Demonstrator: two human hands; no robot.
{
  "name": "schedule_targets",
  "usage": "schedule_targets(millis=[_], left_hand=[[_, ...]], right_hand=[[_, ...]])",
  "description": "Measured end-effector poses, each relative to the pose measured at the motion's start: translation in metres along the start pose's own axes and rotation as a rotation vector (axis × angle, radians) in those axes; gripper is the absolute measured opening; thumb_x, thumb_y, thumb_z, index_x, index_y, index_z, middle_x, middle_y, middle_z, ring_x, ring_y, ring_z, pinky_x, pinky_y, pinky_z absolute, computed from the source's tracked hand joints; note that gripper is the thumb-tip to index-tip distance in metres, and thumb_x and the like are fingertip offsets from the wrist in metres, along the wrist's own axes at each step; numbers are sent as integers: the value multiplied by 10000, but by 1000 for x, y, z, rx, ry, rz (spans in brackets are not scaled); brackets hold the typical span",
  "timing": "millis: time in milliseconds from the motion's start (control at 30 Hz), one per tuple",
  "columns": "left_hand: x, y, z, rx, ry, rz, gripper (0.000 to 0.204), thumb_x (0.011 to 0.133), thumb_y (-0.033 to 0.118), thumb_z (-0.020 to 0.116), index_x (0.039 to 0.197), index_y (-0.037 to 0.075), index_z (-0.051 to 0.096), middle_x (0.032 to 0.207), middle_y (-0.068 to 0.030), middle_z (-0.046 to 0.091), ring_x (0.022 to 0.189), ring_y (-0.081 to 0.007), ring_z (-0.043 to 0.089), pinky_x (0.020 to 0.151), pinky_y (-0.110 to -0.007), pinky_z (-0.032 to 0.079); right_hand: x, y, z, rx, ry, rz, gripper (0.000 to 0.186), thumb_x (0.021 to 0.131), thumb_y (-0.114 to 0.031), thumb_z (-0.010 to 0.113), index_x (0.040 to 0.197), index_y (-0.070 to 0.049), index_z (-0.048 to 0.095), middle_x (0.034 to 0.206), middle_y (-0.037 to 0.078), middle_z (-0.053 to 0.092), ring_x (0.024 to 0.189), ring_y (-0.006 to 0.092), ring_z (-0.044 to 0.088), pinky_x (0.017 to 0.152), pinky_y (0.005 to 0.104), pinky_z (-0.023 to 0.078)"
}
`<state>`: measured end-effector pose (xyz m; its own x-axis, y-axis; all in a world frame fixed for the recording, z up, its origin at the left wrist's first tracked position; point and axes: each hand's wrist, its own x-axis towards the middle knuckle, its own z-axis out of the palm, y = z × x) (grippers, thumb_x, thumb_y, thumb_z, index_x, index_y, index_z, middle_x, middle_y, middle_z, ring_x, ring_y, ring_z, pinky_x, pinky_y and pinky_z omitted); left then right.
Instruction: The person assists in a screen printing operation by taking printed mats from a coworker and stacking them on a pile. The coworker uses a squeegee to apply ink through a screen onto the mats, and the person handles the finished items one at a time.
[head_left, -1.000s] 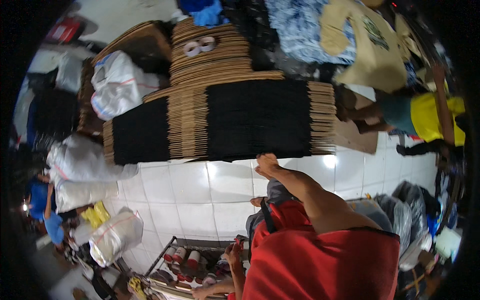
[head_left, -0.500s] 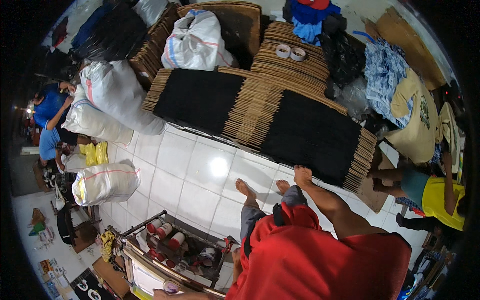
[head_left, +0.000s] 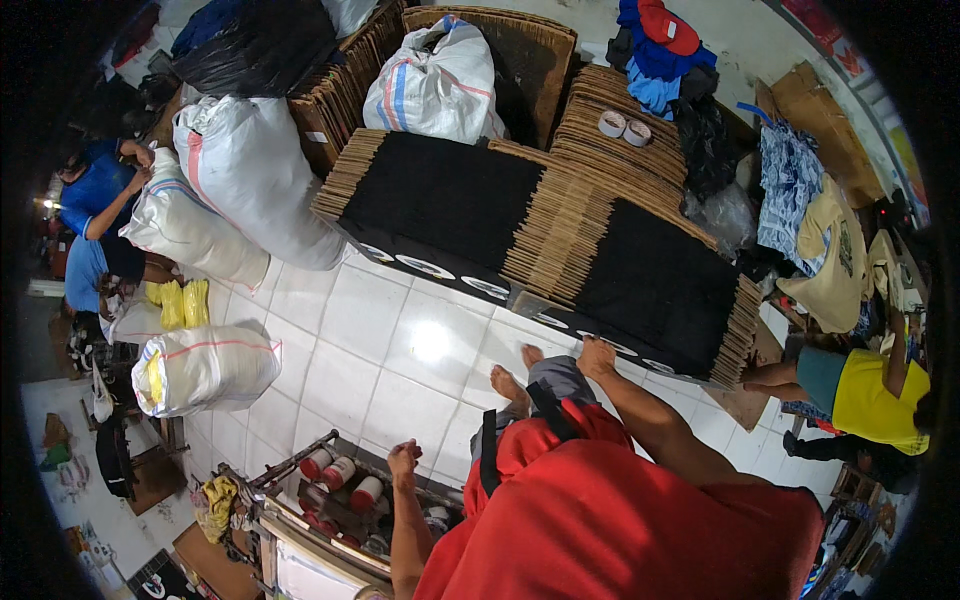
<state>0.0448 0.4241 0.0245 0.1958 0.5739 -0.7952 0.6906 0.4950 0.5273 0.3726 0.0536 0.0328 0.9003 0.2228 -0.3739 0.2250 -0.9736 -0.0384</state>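
Observation:
A long row of thin boards (head_left: 560, 235) standing on edge runs across the middle. Black fabric pieces (head_left: 440, 190) cover two stretches of it, and pale round prints show along their near side. My right hand (head_left: 597, 357) is at the near edge of this row, beside the right-hand black stretch (head_left: 660, 280). Its fingers are bent, with the tips hidden, so any hold is unclear. Over by the wooden-framed stand (head_left: 330, 545), my left hand (head_left: 404, 458) is raised with curled fingers and nothing visible in it. Red-and-white containers (head_left: 340, 472) sit inside the stand.
Stuffed white sacks (head_left: 260, 180) stand at the left, and another sack (head_left: 208, 370) lies on the tiled floor (head_left: 345, 330). A person in blue (head_left: 95, 205) works at far left, a person in yellow (head_left: 880, 400) at right. Two tape rolls (head_left: 625, 128) rest on stacked boards behind.
My left hand has come off the stand's edge, moving up and forward. My feet have shifted, and the view has turned, showing more of the row's printed near side. My right hand stays by the row.

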Motion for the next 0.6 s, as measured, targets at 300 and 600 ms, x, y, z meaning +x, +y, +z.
schedule_targets(millis=[300,600], left_hand=[[6,-3,6,146,-163,-14,284,813,297,583,973,64,606,819,-70,657,739,-174,633,618,-320,420],[-6,-77,-5,335,-342,157,257,789,236,626,878,-5,621,720,-81,639,613,-141,594,531,-304,422]], right_hand=[[-26,-8,1,62,-204,132,339,688,-156,607,998,-20,587,995,165,605,958,300,588,831,372,473],[-11,-24,5,83,-197,103,393,647,-198,638,1002,-36,587,1023,173,600,946,299,589,827,374,477]])
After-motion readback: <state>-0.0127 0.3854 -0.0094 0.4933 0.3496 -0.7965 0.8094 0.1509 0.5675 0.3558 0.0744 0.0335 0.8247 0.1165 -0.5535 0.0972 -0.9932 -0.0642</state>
